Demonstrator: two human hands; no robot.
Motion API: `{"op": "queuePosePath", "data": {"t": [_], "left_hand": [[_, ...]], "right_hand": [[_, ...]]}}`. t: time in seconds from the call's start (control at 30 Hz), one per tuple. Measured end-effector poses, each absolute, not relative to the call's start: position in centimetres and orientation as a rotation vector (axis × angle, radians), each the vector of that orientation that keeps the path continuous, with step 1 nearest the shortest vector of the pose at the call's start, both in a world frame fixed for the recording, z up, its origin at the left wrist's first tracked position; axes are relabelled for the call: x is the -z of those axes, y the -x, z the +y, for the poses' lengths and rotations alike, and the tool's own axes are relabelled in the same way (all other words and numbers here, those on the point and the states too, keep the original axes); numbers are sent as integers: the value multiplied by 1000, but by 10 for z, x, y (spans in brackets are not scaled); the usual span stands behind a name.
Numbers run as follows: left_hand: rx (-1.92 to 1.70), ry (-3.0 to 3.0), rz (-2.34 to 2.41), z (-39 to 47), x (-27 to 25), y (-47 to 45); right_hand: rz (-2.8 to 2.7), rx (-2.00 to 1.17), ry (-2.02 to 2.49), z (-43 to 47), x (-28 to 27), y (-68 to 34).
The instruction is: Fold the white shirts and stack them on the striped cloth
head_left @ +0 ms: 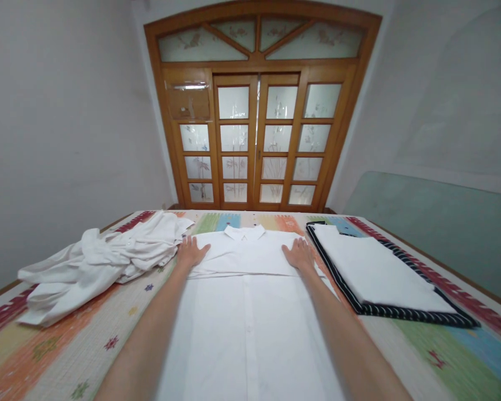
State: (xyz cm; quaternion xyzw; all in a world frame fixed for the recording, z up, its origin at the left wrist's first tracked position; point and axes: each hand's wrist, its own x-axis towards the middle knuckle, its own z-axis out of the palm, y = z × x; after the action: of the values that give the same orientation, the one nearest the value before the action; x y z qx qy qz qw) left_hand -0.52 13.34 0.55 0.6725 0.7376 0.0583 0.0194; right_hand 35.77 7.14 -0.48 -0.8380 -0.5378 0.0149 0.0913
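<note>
A white button-up shirt (246, 317) lies spread in front of me, its collar (245, 231) at the far end and its button strip running down the middle. Across the upper part, a layer of white cloth ends in a crosswise edge; I cannot tell whether it is the sleeves. My left hand (192, 252) rests flat on the left shoulder area, fingers apart. On the opposite shoulder area, my right hand (299, 254) lies flat too, with its thumb spread inward. Neither hand grips anything visible. Both forearms hide parts of the shirt's sides.
Left of the shirt, crumpled white clothing (108, 259) lies in a heap. Folded white clothing (379, 273) sits on a black-and-white striped folded piece (421, 318) at right. A colourful patterned cover (129, 340) lies beneath everything. Wooden glazed doors (256, 156) stand beyond.
</note>
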Motion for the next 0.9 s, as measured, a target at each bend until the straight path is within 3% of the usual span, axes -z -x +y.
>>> {"op": "queuePosePath", "data": {"t": [0.53,0.73,0.9], "left_hand": [[-232,-1957,2322,137,-7,11],[-324,-2319,2280,132,-1,7],[-196,-2312,2197,138,3,9]], "right_hand": [[-1462,2,2546,76,5,-357],[-1987,57,2220,79,1,-360],[-1817,-24,2373,83,2,-360]]}}
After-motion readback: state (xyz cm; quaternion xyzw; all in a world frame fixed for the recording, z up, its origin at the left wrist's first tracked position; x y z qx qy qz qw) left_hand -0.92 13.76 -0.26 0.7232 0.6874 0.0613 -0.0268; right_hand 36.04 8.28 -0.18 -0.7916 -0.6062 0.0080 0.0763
